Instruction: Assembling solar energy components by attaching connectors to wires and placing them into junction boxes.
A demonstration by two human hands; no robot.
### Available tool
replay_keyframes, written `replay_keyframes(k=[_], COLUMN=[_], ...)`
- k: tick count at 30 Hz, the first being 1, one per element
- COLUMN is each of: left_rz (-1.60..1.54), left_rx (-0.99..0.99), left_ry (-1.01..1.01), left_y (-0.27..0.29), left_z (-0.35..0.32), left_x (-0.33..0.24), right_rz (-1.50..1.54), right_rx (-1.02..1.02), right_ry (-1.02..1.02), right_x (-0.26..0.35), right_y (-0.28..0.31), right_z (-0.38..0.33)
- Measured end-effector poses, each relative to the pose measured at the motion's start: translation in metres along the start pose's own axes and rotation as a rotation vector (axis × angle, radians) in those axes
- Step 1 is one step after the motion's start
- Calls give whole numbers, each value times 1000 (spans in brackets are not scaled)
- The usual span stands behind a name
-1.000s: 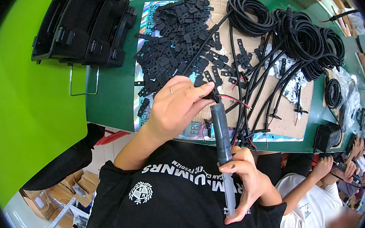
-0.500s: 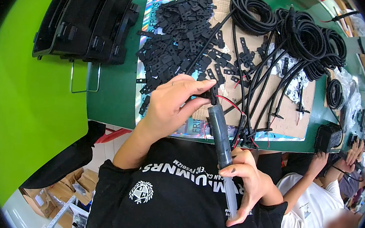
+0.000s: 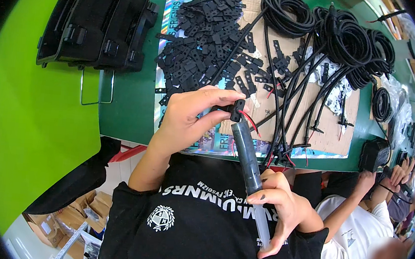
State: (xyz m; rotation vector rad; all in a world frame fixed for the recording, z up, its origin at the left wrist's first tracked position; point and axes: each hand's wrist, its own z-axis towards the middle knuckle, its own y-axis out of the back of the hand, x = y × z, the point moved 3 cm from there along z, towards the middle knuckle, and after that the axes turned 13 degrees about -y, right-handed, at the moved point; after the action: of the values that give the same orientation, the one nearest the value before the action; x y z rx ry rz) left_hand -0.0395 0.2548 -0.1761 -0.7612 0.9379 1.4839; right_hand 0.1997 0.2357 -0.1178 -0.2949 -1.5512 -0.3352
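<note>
Between thumb and fingertips, my left hand (image 3: 189, 114) pinches a small black plastic fitting (image 3: 239, 108) from which a thin red wire comes out. A large syringe (image 3: 247, 157) filled with dark, blackish material slants up from my right hand (image 3: 286, 213). Its tip is at the fitting; whether the two touch I cannot tell. My right fingers wrap the lower barrel, and a digit rests at the end of the white plunger (image 3: 261, 225). Dark smudges mark the fingers of both hands.
A heap of flat black plastic pieces (image 3: 202, 45) covers the board's left side. Coiled black corrugated tubes (image 3: 341, 37) lie at the right, their wired ends toward me. Black bins (image 3: 98, 26) stand at the left. A co-worker in a white shirt (image 3: 352, 226) sits at my right.
My left hand and the fitting have shifted slightly left, and the fitting has turned. The red wire now hangs closer to the syringe tip, which has also moved slightly left.
</note>
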Motion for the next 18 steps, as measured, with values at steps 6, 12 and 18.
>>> replay_keyframes(k=[6, 12, 18], left_rz=[-87, -248, -447], left_rx=[117, 119, 119], left_ry=[47, 9, -5], left_y=[4, 5, 9], left_z=[1, 0, -3], left_x=[-1, 2, 7], right_rz=[-2, 25, 20], right_rx=[8, 34, 88], right_ry=[23, 39, 38], right_x=[1, 0, 3], right_y=[-1, -5, -5], right_z=[1, 2, 7])
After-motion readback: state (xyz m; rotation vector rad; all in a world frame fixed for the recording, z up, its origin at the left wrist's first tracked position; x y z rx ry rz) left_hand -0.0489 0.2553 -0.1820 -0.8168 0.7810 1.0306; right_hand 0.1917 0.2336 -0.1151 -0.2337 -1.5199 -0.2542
